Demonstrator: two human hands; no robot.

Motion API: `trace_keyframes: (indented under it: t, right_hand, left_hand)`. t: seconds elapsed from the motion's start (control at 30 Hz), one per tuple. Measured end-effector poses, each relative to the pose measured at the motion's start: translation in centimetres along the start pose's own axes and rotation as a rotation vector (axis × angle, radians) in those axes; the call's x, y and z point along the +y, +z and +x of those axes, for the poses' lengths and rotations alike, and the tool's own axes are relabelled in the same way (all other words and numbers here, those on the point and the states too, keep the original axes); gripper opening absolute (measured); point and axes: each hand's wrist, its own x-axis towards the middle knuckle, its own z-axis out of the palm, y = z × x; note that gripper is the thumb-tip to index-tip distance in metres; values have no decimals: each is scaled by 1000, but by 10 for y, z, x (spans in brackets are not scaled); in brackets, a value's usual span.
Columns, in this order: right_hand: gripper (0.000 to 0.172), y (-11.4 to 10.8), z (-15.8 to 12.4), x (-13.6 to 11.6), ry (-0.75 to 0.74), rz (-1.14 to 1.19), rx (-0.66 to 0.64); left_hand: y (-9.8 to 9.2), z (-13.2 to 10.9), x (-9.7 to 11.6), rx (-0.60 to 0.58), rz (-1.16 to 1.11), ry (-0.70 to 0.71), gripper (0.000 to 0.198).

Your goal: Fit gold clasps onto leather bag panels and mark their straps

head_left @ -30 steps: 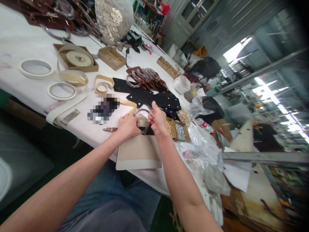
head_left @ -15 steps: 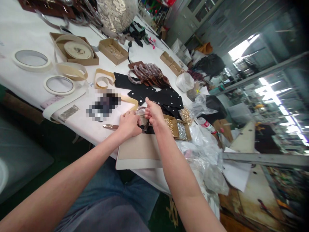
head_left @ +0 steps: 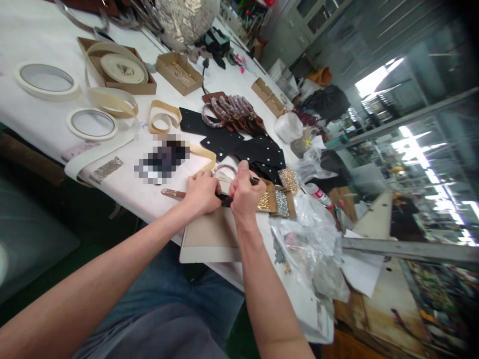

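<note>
My left hand (head_left: pixel 202 193) is closed over a brown strap (head_left: pixel 172 193), whose end with metal fittings sticks out to the left. My right hand (head_left: pixel 245 192) makes a fist around a slim tool with a dark end (head_left: pixel 255 181); the rest of the tool is hidden in the fist. Between the hands lies a dark piece (head_left: pixel 225 199), partly covered by fingers. Just beyond stands a clear-wrapped ring handle (head_left: pixel 224 169). A beige panel (head_left: pixel 209 237) lies under my wrists at the table's front edge.
Small boxes of gold studs (head_left: pixel 264 201) and silver studs (head_left: pixel 282 203) sit right of my right hand. Black panels (head_left: pixel 258 152) and wrapped brown handles (head_left: pixel 232 112) lie behind. Tape rolls (head_left: pixel 93 123) are at left, plastic bags (head_left: pixel 307 234) at right.
My right hand has turned from a loosely curled, raised pose into a fist, with the tool's dark end now showing on its right. My left hand stays nearly in place.
</note>
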Motion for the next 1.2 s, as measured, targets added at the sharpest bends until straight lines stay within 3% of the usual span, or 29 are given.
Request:
trace_keyframes:
  t: [0.17,0.27,0.4,0.53,0.9,1.2]
  right_hand:
    - [68,-9,-33,9,-136,112,144]
    - [66,-15,-39,14,-187,168,134]
    - [70,-33,-20,7,-70,262,26]
    - [72,-50,-2,-3,-21,309,59]
    - [73,-23,-18,-5,44,47,-38]
    - [73,-31,-21,-3,-2,220,-58]
  left_hand:
    - [-3,0,2,11,11,16,13]
    - [-8,4,4,-36,38,28,15]
    - [-10,7,5,-32,67,23,15]
    - [-8,7,4,-9,33,27,15]
    - [-10,4,-8,3,-73,52,12]
    - [-6,6,-10,18,-75,25,9]
